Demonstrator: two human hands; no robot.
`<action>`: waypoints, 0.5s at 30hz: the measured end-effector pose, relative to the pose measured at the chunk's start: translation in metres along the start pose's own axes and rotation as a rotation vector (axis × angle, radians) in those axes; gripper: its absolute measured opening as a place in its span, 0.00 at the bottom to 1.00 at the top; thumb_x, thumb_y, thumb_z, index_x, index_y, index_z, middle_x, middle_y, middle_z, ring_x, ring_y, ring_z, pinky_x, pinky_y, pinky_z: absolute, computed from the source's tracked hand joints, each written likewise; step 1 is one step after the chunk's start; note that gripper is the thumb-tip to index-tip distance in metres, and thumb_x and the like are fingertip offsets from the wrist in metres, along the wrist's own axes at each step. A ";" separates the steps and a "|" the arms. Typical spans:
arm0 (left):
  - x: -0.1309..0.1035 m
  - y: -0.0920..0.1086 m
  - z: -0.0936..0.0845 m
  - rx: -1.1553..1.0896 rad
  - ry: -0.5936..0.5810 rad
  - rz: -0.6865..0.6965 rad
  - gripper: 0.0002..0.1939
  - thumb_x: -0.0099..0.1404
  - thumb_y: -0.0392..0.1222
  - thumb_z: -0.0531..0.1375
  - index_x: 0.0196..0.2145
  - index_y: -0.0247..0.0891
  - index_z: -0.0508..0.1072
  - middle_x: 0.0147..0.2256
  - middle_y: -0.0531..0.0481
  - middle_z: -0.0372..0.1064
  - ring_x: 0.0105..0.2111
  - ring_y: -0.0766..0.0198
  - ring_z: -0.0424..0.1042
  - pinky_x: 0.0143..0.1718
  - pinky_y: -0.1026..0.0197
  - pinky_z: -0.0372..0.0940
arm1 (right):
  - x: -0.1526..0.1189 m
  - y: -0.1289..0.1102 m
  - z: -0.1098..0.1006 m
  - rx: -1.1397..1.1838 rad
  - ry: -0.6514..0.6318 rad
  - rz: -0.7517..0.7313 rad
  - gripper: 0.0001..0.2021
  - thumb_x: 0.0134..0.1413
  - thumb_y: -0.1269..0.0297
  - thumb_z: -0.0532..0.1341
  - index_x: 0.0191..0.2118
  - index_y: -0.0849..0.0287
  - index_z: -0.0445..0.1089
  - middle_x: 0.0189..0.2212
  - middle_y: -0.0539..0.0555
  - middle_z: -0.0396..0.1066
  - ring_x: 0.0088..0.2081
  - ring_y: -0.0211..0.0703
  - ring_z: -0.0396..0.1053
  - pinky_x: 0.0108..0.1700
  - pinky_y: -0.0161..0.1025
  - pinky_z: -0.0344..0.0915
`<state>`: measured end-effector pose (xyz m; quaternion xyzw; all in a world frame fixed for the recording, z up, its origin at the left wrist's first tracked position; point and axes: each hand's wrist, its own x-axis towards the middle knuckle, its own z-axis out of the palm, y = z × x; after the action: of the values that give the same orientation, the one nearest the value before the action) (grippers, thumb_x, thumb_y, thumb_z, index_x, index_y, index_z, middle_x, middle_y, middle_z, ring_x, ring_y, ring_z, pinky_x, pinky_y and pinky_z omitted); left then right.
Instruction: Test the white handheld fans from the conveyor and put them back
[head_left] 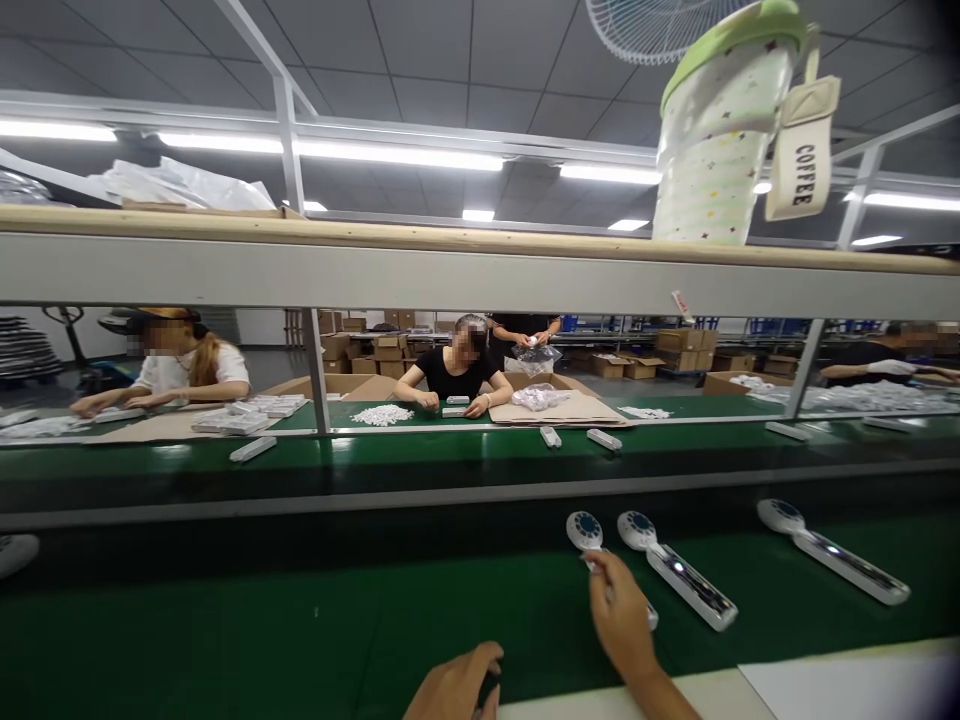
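Note:
My right hand point(621, 615) is closed around the neck and handle of a white device with a round blue-dotted head point(584, 530), on the green surface point(285, 620). A second such device point(694, 585) lies just right of it, and a third point(851, 567) farther right; both show shiny handles. My left hand point(456, 685) is at the bottom edge, left of my right hand, with its fingers curled. Something dark shows between its thumb and fingers, too unclear to name.
Across a rail point(450, 495), white parts point(253, 449) lie on a green belt. Seated people work behind it. A shelf point(480, 275) crosses above, bearing a patterned cup point(724, 140). Part of a white object point(16, 553) shows at the left edge. White paper point(862, 685) lies bottom right.

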<state>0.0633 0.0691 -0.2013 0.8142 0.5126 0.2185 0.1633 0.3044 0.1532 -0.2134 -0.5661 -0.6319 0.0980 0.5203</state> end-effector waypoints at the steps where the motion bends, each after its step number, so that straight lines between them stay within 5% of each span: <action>1: 0.000 0.000 0.000 -0.003 -0.001 0.006 0.16 0.61 0.35 0.50 0.47 0.41 0.65 0.40 0.49 0.74 0.27 0.65 0.72 0.32 0.67 0.66 | 0.009 0.011 -0.009 -0.030 0.054 0.070 0.17 0.55 0.58 0.45 0.42 0.62 0.65 0.41 0.64 0.69 0.45 0.53 0.66 0.48 0.47 0.61; 4: 0.000 0.002 -0.001 -0.019 -0.010 0.021 0.16 0.61 0.35 0.50 0.47 0.40 0.65 0.40 0.48 0.74 0.28 0.64 0.73 0.31 0.67 0.66 | 0.026 0.038 -0.027 -0.120 0.131 0.271 0.23 0.55 0.56 0.41 0.44 0.67 0.62 0.43 0.71 0.66 0.46 0.61 0.64 0.46 0.53 0.59; 7: 0.000 0.004 -0.003 -0.020 -0.014 0.033 0.16 0.60 0.33 0.50 0.46 0.38 0.65 0.40 0.46 0.74 0.34 0.61 0.74 0.34 0.65 0.67 | 0.027 0.044 -0.030 -0.144 -0.035 0.351 0.22 0.55 0.52 0.43 0.33 0.62 0.68 0.31 0.66 0.72 0.36 0.59 0.69 0.39 0.50 0.62; 15: -0.003 0.004 -0.001 0.036 0.038 0.035 0.17 0.60 0.33 0.51 0.48 0.38 0.66 0.44 0.44 0.71 0.42 0.57 0.72 0.44 0.59 0.68 | 0.009 0.001 -0.006 0.000 -0.375 0.302 0.13 0.41 0.53 0.61 0.31 0.56 0.69 0.27 0.54 0.71 0.34 0.52 0.70 0.36 0.41 0.62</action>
<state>0.0646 0.0653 -0.1990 0.8214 0.5052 0.2276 0.1349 0.3117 0.1584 -0.2063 -0.6260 -0.6256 0.2782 0.3732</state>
